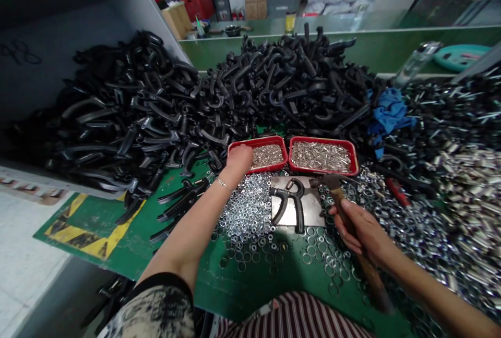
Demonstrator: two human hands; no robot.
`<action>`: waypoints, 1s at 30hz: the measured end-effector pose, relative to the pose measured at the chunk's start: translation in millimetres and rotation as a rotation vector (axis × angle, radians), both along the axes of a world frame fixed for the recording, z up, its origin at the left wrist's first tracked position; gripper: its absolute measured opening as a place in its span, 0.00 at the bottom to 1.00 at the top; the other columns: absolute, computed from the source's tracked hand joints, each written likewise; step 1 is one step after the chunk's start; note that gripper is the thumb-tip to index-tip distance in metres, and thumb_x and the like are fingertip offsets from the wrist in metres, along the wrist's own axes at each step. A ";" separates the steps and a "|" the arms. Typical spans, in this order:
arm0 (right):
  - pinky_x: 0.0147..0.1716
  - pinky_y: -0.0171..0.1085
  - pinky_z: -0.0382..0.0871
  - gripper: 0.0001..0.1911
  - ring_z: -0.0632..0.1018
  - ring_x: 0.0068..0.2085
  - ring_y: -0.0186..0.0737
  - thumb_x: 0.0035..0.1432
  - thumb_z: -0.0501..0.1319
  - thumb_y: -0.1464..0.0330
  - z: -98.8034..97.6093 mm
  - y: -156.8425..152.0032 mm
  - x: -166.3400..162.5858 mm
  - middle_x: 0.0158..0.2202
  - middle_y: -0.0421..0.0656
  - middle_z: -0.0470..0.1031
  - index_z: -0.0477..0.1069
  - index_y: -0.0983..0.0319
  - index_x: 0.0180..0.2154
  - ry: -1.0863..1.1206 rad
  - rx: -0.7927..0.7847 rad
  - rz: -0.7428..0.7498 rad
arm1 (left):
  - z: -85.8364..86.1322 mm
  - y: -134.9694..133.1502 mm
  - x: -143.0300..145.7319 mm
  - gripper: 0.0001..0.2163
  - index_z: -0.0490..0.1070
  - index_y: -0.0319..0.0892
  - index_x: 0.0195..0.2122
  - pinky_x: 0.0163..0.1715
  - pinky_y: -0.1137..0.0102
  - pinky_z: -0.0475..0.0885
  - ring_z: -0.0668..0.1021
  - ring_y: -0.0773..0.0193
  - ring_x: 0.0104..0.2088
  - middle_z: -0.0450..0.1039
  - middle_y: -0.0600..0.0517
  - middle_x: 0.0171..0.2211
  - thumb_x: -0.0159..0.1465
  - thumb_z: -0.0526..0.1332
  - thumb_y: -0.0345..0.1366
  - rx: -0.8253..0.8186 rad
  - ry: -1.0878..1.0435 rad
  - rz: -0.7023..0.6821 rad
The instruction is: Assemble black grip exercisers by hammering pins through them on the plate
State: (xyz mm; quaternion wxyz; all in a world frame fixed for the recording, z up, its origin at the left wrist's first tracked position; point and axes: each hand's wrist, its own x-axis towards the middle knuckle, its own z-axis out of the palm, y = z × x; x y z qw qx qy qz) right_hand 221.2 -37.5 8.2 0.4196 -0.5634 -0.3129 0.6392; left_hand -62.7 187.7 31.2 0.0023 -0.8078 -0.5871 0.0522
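My left hand (240,157) is down at the left end of a red tray (255,142) of tiny metal pieces (268,155). Its fingers look curled in, and whatever they hold is hidden. A hammer (344,215) is gripped by its wooden handle in my right hand (362,228), its head above the right edge of a metal plate (311,207). On that plate lies a black hand grip exerciser (299,207), its two handles spread towards me, with a spring near the top. Beside the first tray stands another red tray (354,158) holding small metal pins (321,156).
Black handles (282,77) are heaped behind the trays and in a grey bin (117,9) at left. Nuts (248,207) and rings (311,249) lie around the plate. Metal sleeves (469,181), a blue cloth (389,111) and a glass bottle (417,64) are at right.
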 end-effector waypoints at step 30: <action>0.08 0.25 0.50 0.18 0.53 0.14 0.25 0.63 0.59 0.50 -27.2 2.3 0.4 0.20 0.32 0.64 0.67 0.59 0.41 0.133 0.011 -0.073 | -25.7 -74.7 73.1 0.08 0.73 0.43 0.41 0.43 0.67 0.72 0.80 0.58 0.42 0.79 0.47 0.41 0.70 0.54 0.33 -0.158 -0.508 -0.244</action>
